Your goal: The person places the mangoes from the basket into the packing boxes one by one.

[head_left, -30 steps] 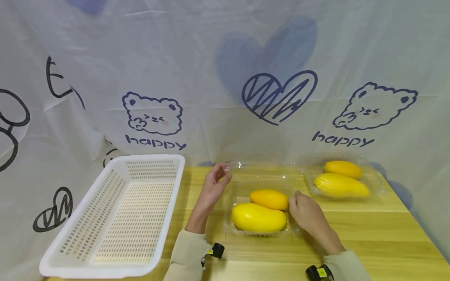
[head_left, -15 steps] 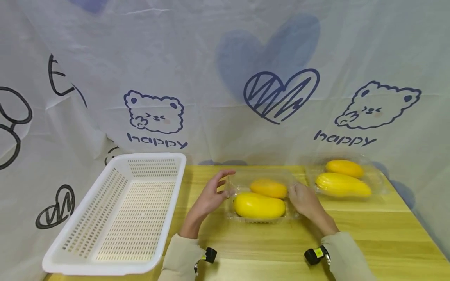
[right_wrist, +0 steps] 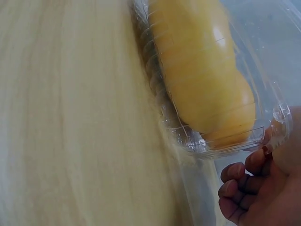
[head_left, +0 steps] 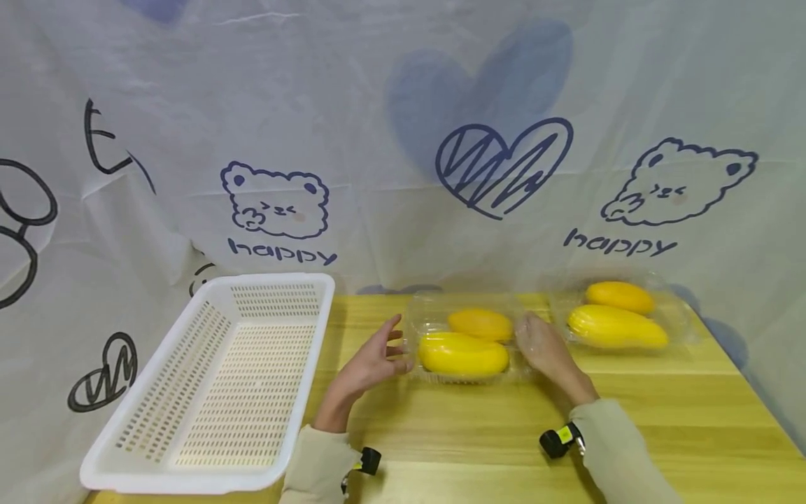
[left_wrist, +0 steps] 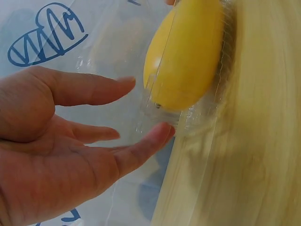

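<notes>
A clear plastic clamshell box [head_left: 434, 308] with two yellow mango-like fruits, a larger [head_left: 462, 355] in front of a smaller [head_left: 481, 324], is at the middle of the table in the head view. Its lid lies over the fruits. My right hand [head_left: 545, 351] pinches the box's right edge; in the right wrist view the thumb and forefinger meet at the box's corner, the other fingers curled. At the left side, my left hand [head_left: 373, 360] holds its fingers spread and loosely extended. In the left wrist view one fingertip [left_wrist: 164, 132] is right at the box's lower corner.
To the left stands a white perforated plastic basket [head_left: 317, 329] with nothing in it. A second clear box [head_left: 676, 318] holding two similar yellow fruits sits at the back right of the wooden table [head_left: 466, 434]. Behind hangs a printed cloth [head_left: 378, 140].
The lid, raised at the back a second ago, has come down over the fruits. The box has shifted away from me. My left hand has let go of the lid and spread its fingers.
</notes>
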Demonstrator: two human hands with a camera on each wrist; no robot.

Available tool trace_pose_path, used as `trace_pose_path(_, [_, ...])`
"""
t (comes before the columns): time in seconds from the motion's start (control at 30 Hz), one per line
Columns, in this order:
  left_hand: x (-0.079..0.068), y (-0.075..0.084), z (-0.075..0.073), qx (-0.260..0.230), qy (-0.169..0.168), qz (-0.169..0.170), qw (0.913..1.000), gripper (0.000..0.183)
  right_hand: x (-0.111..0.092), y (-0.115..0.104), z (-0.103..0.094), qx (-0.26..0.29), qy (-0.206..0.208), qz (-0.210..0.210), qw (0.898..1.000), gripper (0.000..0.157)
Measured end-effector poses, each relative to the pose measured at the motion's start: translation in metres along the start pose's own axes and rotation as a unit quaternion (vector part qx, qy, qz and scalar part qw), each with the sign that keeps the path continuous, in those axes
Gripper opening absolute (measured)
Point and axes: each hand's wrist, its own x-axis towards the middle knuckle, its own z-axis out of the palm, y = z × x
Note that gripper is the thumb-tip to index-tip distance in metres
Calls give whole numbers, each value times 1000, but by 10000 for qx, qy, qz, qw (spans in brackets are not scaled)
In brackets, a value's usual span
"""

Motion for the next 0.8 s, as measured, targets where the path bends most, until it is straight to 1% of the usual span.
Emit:
trace_pose_path(0.03, [-1, -1, -1, -8, 5, -72, 10000, 87, 0, 0, 0, 23, 3, -12, 10000, 29])
trace_pose_path(0.17, [-5, -2, -5, 85, -37, -259, 9996, 87, 1, -3, -3, 327, -194, 256, 9990, 33])
trace_pose_path(0.27, [-6, -3, -8, 133, -196, -296, 9993, 83, 0, -3, -5, 650, -280, 447, 9965, 37])
trace_pose_path(0.33, [-6, -3, -9, 54, -335, -260, 9991, 77, -3, -2, -7, 833, -259, 470, 9951, 36])
trace_pose_path(0.4, [-5, -4, -9, -173, -435, -214, 9987, 72, -5, -3, -9, 997, -251, 480, 9935, 36])
trace_pose_path(0.5, [-5, -5, -9, -496, -556, -152, 9971, 67, -10, -4, -13, 1221, -296, 555, 9905, 35])
trace_pose_path(0.57, [-3, -5, -9, -606, -642, -103, 9960, 65, -13, -5, -16, 1346, -314, 587, 9887, 32])
trace_pose_path(0.7, [-2, -7, -9, -607, -734, -34, 9954, 63, -20, -5, -17, 1540, -279, 680, 9853, 27])
trace_pose_path(0.8, [-1, -9, -8, -671, -665, -24, 9955, 55, -25, -6, -18, 1648, -244, 751, 9832, 29])
